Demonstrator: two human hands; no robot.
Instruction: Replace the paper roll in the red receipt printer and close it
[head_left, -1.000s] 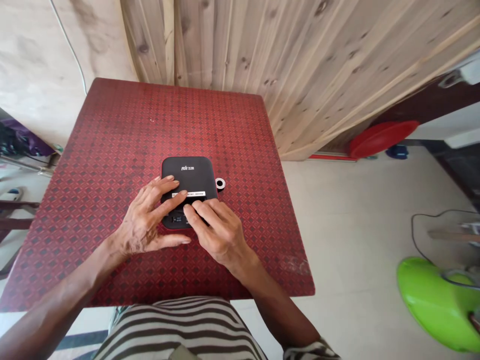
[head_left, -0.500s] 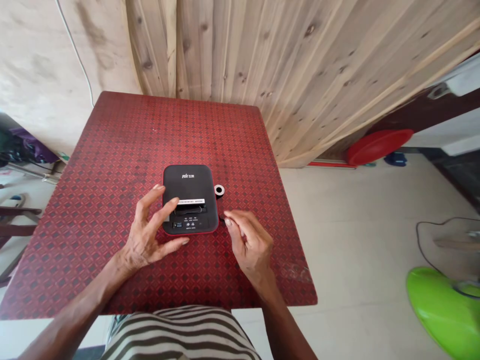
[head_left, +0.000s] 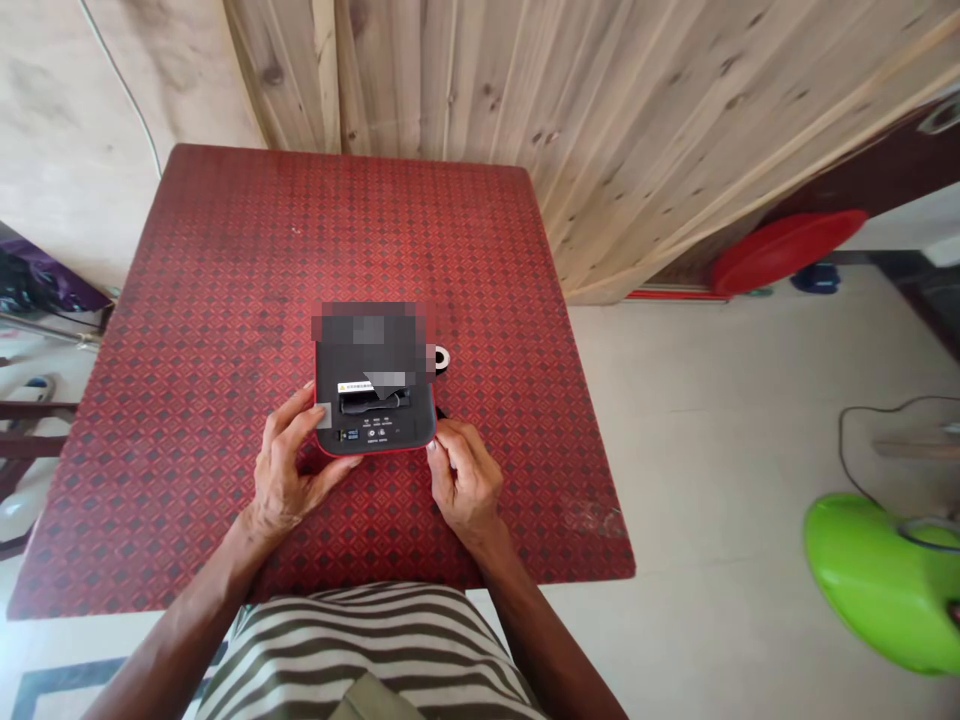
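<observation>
A black box-shaped device (head_left: 373, 400) with a red lower rim, a slot and small buttons on its near face sits in the middle of the red patterned table (head_left: 225, 260). My left hand (head_left: 289, 470) grips its near left corner, thumb under the near edge and fingers against the left side. My right hand (head_left: 465, 478) is curled at the near right corner, fingertips touching the device's edge. A small white ring (head_left: 440, 358) lies on the table just right of the device.
A wooden plank wall (head_left: 562, 110) stands behind the table. A red basin (head_left: 784, 250) leans at the wall's foot on the right. A green plastic object (head_left: 877, 585) and a cable (head_left: 862, 420) lie on the tiled floor at the right.
Both hands left the device's top. The right hand swung out to the right, then came back to the near right corner. The left hand slid down to the near left corner.
</observation>
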